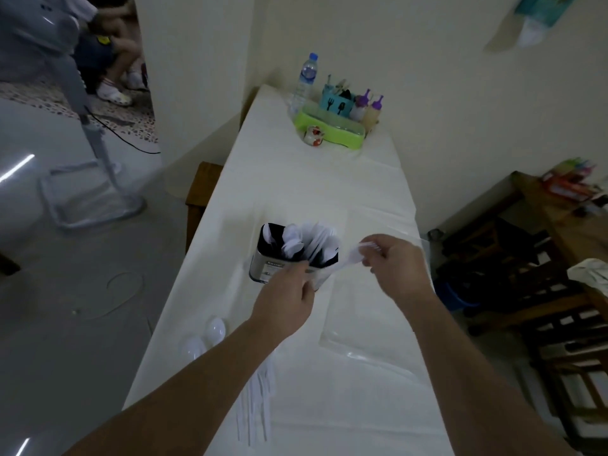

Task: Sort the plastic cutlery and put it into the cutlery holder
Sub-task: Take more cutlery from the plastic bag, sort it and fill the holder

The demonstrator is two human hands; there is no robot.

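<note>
While both arms reach forward over the white-covered surface (329, 179), the right hand (396, 264) pinches a white plastic utensil (353, 255) between thumb and forefinger; motion blur hides whether it is a fork, spoon or knife. Its thin body runs from those fingers (373, 250) leftward and down toward the left hand (286, 297). The left fingers (301, 269) are curled narrow against the holder's near wall, and whether they grip the utensil's other end or the holder itself cannot be told.

Just beyond both sets of fingers stands the holder (268, 261), a boxy container with shiny metal walls, a small printed label on its near face and a dark interior. White spoons (291, 241) with smooth rounded bowls stick up from it to the left of the right fingers, and flatter white handles (320, 238) lean beside them nearer those fingers.

Behind the left wrist, toward the person, two translucent spoon bowls (215, 329) lie on the surface, and a loose row of slender white pieces (260, 390) lies under the left forearm. A clear flat plastic sheet or tray (339, 340) lies below the right wrist. Far past the fingers sits a green tray (329, 131) with a water bottle (304, 80).
</note>
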